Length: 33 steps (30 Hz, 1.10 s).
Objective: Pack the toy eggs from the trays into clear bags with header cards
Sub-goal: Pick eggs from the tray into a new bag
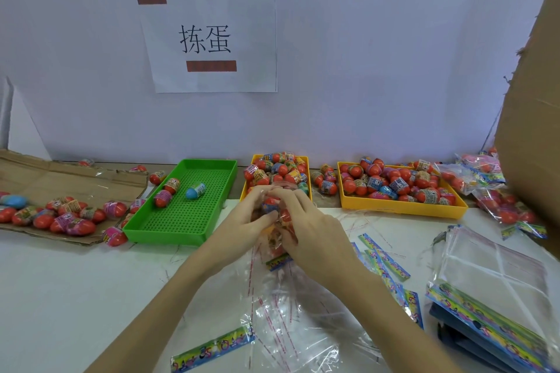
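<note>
Task judged partly done: filled bags [472, 175] are piled right of the right yellow tray [403, 206], both yellow trays remain heaped, and one clear bag of toy eggs [277, 233], left of that tray, is gripped by left hand [242, 221] and right hand [306, 227].

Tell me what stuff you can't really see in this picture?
All in the head view:
- How many toy eggs are in the clear bag: the left hand and right hand cover it, and it is blurred.
- The bottom of the two yellow trays: heaped eggs hide it.
- The print on the header cards: too blurred to read.
- The cardboard box: cut off by the right edge.
</note>
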### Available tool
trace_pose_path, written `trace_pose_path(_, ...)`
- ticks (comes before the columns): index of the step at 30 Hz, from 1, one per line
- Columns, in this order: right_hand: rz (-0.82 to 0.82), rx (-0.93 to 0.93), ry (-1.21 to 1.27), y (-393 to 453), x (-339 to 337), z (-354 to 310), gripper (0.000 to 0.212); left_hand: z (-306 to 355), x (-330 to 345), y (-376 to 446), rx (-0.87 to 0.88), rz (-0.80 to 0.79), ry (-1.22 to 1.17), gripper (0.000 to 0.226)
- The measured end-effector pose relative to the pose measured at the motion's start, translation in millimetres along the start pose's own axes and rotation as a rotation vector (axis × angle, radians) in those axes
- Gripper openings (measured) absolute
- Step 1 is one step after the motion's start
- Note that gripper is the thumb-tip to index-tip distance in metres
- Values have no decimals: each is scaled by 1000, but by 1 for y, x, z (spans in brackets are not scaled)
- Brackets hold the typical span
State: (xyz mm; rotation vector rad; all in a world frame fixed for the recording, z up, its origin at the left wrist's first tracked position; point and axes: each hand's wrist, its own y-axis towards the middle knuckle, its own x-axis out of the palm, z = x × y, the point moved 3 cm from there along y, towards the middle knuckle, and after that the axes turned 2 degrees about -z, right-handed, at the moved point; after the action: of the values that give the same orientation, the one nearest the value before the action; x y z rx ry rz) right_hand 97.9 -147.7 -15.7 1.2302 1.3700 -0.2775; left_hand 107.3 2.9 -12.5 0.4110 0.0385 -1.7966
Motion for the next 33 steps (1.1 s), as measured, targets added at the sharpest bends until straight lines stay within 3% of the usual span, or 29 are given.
trace_pose_path(5,63,-4,-46,0,0,-5,66,-2,-1,2,12,50,26,39)
trace_pose_path(11,82,-2,-35,2,-7,0,47,-4,-2,3,26,160,-18,25)
trace_pose_path(15,90,-16,-28,0,-3,-4,46,-5,-2,3,38,184,-33,22)
trace_pose_path(21,288,-113,156,-1,-11,-7,40,-7,-5,4,-18,268,-152,27)
trace_pose_path(25,443,50,388,1,-16,3,43,-10,-10,5,-26,274,-199,21)
trace_pose_path(27,348,153,415,2,-12,9,59,-11,-11,5,-35,270,-235,19)
trace_pose_path(30,76,203,274,2,1,16,74,-15,-12,7,-44,257,-327,16)
trace_pose_path(33,43,242,338,1,8,15,49,-16,-13,9,-30,242,-372,12)
